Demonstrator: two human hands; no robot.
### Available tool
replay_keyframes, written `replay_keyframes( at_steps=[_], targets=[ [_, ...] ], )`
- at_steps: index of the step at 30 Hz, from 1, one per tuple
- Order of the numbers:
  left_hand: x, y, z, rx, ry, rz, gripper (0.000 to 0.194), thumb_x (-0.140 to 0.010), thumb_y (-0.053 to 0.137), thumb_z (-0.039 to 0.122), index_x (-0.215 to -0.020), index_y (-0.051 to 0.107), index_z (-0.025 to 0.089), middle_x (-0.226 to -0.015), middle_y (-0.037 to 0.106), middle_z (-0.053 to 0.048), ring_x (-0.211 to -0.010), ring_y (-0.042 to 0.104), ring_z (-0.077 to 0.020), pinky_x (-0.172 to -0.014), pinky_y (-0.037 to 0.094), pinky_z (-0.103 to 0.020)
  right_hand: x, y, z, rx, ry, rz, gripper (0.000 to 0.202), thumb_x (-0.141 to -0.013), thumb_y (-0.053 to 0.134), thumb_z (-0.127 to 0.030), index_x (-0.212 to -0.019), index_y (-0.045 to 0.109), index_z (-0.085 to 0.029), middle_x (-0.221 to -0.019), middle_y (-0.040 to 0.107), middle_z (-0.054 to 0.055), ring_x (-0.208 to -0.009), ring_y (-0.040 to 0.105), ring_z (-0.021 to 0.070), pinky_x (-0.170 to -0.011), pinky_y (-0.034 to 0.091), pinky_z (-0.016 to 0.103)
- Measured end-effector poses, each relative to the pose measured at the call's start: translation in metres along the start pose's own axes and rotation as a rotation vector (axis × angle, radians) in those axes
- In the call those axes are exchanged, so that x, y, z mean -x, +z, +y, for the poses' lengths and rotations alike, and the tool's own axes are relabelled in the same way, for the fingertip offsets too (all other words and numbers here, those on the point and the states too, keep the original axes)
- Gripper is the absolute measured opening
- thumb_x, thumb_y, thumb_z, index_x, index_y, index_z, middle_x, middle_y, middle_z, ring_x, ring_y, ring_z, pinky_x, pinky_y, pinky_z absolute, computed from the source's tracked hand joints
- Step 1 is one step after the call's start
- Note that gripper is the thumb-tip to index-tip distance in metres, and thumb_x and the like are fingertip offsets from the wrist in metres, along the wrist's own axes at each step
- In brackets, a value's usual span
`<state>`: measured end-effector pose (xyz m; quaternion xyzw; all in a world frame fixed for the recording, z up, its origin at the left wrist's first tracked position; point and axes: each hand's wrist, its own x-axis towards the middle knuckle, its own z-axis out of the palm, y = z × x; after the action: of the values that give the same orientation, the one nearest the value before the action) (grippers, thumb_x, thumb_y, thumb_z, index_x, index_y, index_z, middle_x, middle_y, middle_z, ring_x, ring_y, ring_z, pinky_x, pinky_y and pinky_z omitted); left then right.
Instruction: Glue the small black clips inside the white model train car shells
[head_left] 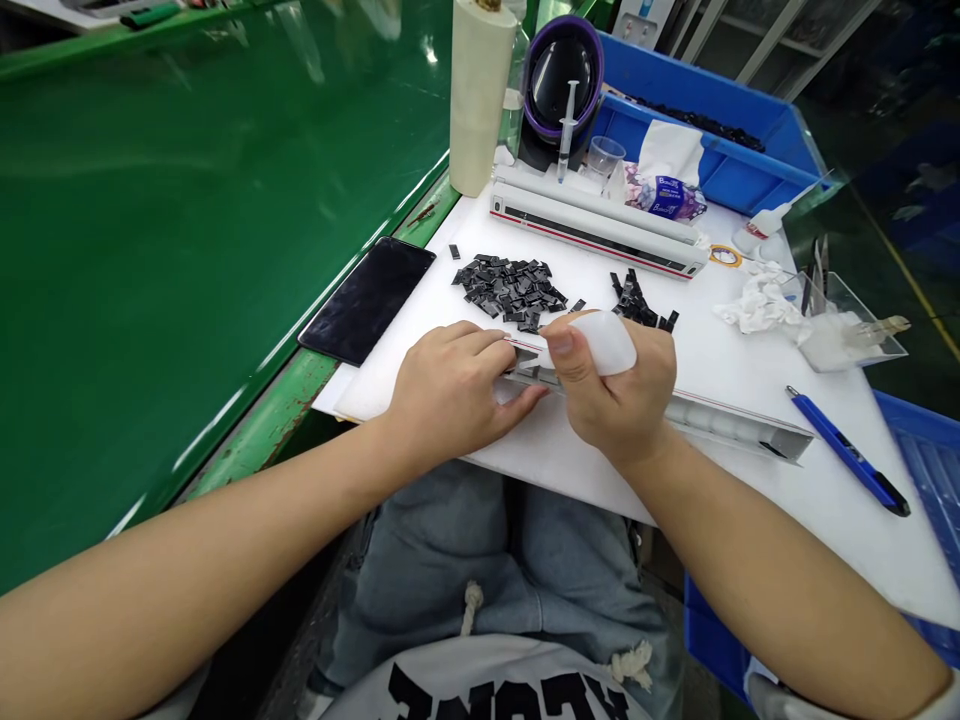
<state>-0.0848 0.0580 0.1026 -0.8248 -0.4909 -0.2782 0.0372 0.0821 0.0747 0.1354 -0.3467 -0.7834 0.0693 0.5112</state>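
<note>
My left hand [454, 385] grips the left end of a long white model train car shell [739, 425], which lies on its side with the hollow inside facing me. In my right hand [626, 395] is a white squeeze bottle [609, 342], its tip angled down and left into the shell near my left thumb. The exact contact of the tip is hard to make out. Just beyond my hands lie a pile of small black rectangular pieces [510, 287] and a smaller heap of black pieces [634, 298]. Another train car shell [596, 225], with a dark window strip and red line, rests behind them.
Left stands a phone [367, 300] beside the green belt [187, 250]. At right are a blue pen-shaped tool [847, 450], crumpled tissue [761, 300] and a clear tray [874, 350]. Behind are a dropper bottle [761, 228], syringe [568, 130], pale roll [478, 100] and blue bin [705, 160].
</note>
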Motion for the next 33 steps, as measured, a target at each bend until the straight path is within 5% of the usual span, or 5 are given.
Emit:
replay_keyframes(
  at_steps=[33],
  targets=[
    [-0.0003,-0.0019,-0.0002,-0.038,0.014,-0.011,0.033,-0.088,0.056,0.050,-0.079,0.063,0.019,-0.076,0.068,-0.005,-0.081,0.063,-0.0253,-0.073,0.050,-0.038,-0.0007,-0.0013,0.0003,-0.027,0.023,0.006,0.036,-0.097,0.053,-0.036,-0.066,0.060,-0.019,-0.055,0.056,0.000,-0.051,0.051,0.0120,-0.051,0.037,0.027]
  ],
)
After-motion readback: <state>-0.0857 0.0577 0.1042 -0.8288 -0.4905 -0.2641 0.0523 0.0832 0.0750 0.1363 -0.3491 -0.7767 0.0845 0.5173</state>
